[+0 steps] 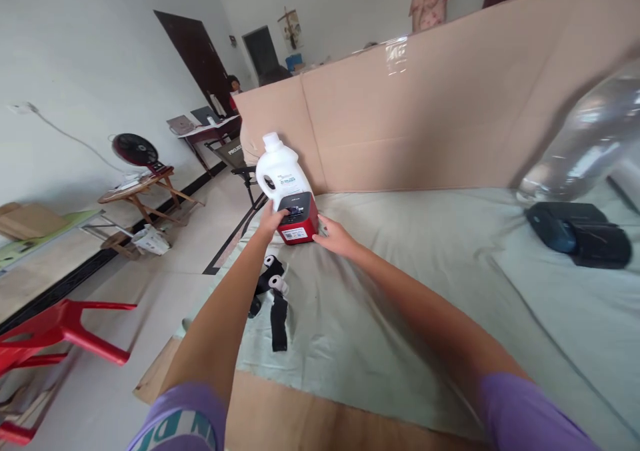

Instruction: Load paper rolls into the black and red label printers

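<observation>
Both my hands are on a red and black box (299, 219) with a white label on its front side. My left hand (273, 220) grips its left edge, thumb over the dark top face. Against the right side press the fingers of my right hand (334, 236). Directly behind the box stands a white jug (284, 171) with a handle and white cap, upright and slightly tilted in view. Nearer to me, below the box, lie a black strap (279, 321) and small white rolls (276, 282) among other black pieces.
Grey-green cloth (400, 291) covers the table. A tall cardboard panel (425, 117) stands along its back. To the right are a black item (585, 234) and a shiny clear plastic object (590, 137). A red stool (65, 327) is on the floor at left. People are beyond the panel.
</observation>
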A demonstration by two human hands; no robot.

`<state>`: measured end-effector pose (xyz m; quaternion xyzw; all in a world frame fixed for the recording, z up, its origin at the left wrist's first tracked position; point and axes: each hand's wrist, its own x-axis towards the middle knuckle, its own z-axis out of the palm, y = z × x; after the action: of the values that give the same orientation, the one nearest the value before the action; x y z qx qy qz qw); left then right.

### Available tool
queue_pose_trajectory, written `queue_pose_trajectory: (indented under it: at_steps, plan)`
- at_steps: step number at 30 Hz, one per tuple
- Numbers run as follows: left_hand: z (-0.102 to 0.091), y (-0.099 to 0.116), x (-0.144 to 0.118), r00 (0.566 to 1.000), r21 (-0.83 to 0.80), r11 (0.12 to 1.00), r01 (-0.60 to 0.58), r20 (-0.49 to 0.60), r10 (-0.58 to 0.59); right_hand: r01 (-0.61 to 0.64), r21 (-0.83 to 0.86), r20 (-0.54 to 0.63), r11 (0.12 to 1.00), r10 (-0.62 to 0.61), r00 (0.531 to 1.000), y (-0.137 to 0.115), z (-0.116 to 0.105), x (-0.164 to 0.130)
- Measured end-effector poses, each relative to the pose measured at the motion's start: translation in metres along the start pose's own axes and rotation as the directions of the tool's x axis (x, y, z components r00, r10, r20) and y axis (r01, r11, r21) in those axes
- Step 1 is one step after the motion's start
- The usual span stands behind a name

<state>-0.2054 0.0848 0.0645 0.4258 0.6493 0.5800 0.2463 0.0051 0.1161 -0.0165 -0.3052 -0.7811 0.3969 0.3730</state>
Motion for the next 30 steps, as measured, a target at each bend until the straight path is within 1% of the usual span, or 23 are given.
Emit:
queue_pose_trajectory:
  at_steps: [1, 2, 3, 4, 5, 6, 7, 8, 9, 10, 11, 12, 13, 14, 16, 18, 20, 22, 24, 26, 27, 28, 30]
  plan:
    - [0.005, 0.01, -0.012, 0.985, 0.051, 0.991, -0.125, -0.111, 0.13, -0.007, -0.052, 0.006, 0.999, 0.007, 1.0, 0.006, -0.018, -0.018]
    - [0.012, 0.019, -0.03, 0.941, 0.096, 0.959, -0.265, -0.192, 0.279, -0.003, -0.115, 0.005, 0.993, 0.003, 1.0, 0.013, -0.04, -0.038]
    - [0.022, 0.027, -0.052, 0.894, 0.106, 0.912, -0.397, -0.18, 0.41, 0.005, -0.187, -0.014, 0.982, -0.007, 1.0, 0.021, -0.067, -0.062]
    - [0.034, 0.032, -0.079, 0.853, 0.096, 0.859, -0.503, -0.104, 0.511, 0.008, -0.266, -0.042, 0.964, -0.02, 0.999, 0.028, -0.097, -0.087]
    - [0.047, 0.035, -0.111, 0.818, 0.103, 0.813, -0.573, 0.013, 0.575, -0.006, -0.356, -0.1, 0.934, -0.031, 0.994, 0.034, -0.129, -0.113]
    - [0.063, 0.035, -0.145, 0.784, 0.114, 0.778, -0.618, 0.159, 0.6, -0.051, -0.45, -0.192, 0.892, -0.04, 0.981, 0.039, -0.164, -0.14]
    - [0.078, 0.033, -0.181, 0.735, 0.129, 0.754, -0.644, 0.377, 0.563, -0.117, -0.535, -0.292, 0.837, -0.053, 0.955, 0.041, -0.198, -0.166]
    - [0.095, 0.03, -0.216, 0.641, 0.133, 0.726, -0.675, 0.592, 0.488, -0.205, -0.602, -0.4, 0.772, -0.07, 0.914, 0.043, -0.232, -0.191]
    - [0.111, 0.026, -0.248, 0.512, 0.121, 0.686, -0.718, 0.76, 0.402, -0.308, -0.64, -0.506, 0.704, -0.085, 0.858, 0.043, -0.263, -0.213]
    - [0.126, 0.021, -0.276, 0.391, 0.104, 0.647, -0.756, 0.863, 0.319, -0.421, -0.647, -0.605, 0.636, -0.091, 0.791, 0.043, -0.291, -0.232]
    - [0.139, 0.017, -0.298, 0.303, 0.088, 0.608, -0.789, 0.917, 0.26, -0.533, -0.621, -0.694, 0.574, -0.088, 0.714, 0.043, -0.315, -0.247]
    - [0.15, 0.013, -0.315, 0.241, 0.073, 0.572, -0.817, 0.944, 0.224, -0.627, -0.576, -0.763, 0.525, -0.068, 0.643, 0.043, -0.334, -0.259]
    - [0.159, 0.01, -0.326, 0.207, 0.067, 0.543, -0.837, 0.957, 0.201, -0.701, -0.523, -0.812, 0.486, -0.035, 0.582, 0.043, -0.35, -0.266]
    - [0.164, 0.008, -0.332, 0.189, 0.065, 0.518, -0.853, 0.963, 0.191, -0.755, -0.471, -0.845, 0.456, 0.012, 0.535, 0.043, -0.361, -0.269]
    - [0.166, 0.006, -0.336, 0.168, 0.06, 0.487, -0.872, 0.969, 0.183, -0.82, -0.387, -0.864, 0.421, 0.146, 0.482, 0.044, -0.373, -0.266]
    - [0.162, 0.005, -0.335, 0.139, 0.042, 0.469, -0.882, 0.975, 0.174, -0.857, -0.324, -0.837, 0.401, 0.3, 0.457, 0.046, -0.377, -0.254]
    - [0.155, 0.006, -0.335, 0.116, 0.027, 0.46, -0.888, 0.979, 0.165, -0.884, -0.286, -0.801, 0.37, 0.414, 0.432, 0.046, -0.379, -0.24]
    - [0.15, 0.007, -0.336, 0.095, 0.012, 0.453, -0.892, 0.982, 0.161, -0.902, -0.268, -0.79, 0.338, 0.458, 0.406, 0.044, -0.378, -0.23]
    - [0.149, 0.007, -0.337, 0.08, -0.002, 0.451, -0.893, 0.983, 0.163, -0.907, -0.265, -0.801, 0.328, 0.449, 0.396, 0.039, -0.373, -0.224]
    - [0.149, 0.006, -0.338, 0.077, -0.009, 0.454, -0.891, 0.982, 0.17, -0.899, -0.273, -0.806, 0.342, 0.43, 0.408, 0.029, -0.36, -0.223]
    - [0.149, 0.005, -0.338, 0.079, -0.01, 0.456, -0.89, 0.981, 0.175, -0.89, -0.285, -0.803, 0.356, 0.418, 0.425, 0.023, -0.349, -0.223]
    - [0.15, 0.004, -0.339, 0.081, -0.01, 0.457, -0.889, 0.98, 0.179, -0.877, -0.302, -0.798, 0.373, 0.405, 0.447, 0.015, -0.335, -0.223]
    - [0.15, 0.003, -0.339, 0.084, -0.014, 0.458, -0.889, 0.978, 0.193, -0.839, -0.341, -0.778, 0.424, 0.374, 0.505, -0.003, -0.298, -0.221]
